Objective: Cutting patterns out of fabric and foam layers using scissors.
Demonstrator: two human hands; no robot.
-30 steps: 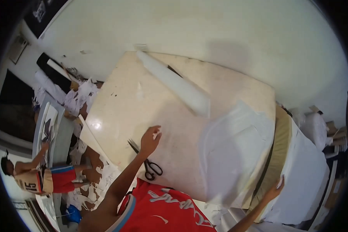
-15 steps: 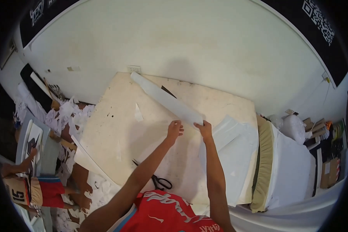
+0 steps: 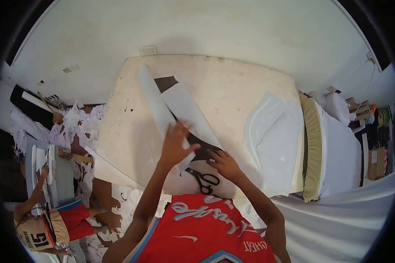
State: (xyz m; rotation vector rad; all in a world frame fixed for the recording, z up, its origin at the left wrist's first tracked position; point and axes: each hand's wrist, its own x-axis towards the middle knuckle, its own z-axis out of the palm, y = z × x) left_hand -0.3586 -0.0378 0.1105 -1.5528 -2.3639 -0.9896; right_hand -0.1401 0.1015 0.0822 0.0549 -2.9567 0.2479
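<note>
A long white paper-like sheet (image 3: 189,107) lies slantwise on the table in front of me, beside a narrower white strip (image 3: 150,94). Dark brown material (image 3: 202,147) shows between them and at both ends. My left hand (image 3: 176,147) is over the strip's near part, fingers spread and slightly blurred, holding nothing. At the dark material's near right edge rests my right hand (image 3: 226,165), its fingers stretched out and apart. Black-handled scissors (image 3: 205,180) lie just below the hands, close to my body.
The pale table (image 3: 114,136) reaches the wall. Curved white sheets (image 3: 274,136) lie on its right side. Cushion-like stacks (image 3: 311,149) stand beyond that edge. White scraps (image 3: 81,127) litter the floor at left, where another person (image 3: 52,219) works at a bench.
The white strip, gripped at its near end by my right hand before, now lies spread with dark material exposed. My left hand has moved left onto it. The view has tilted down.
</note>
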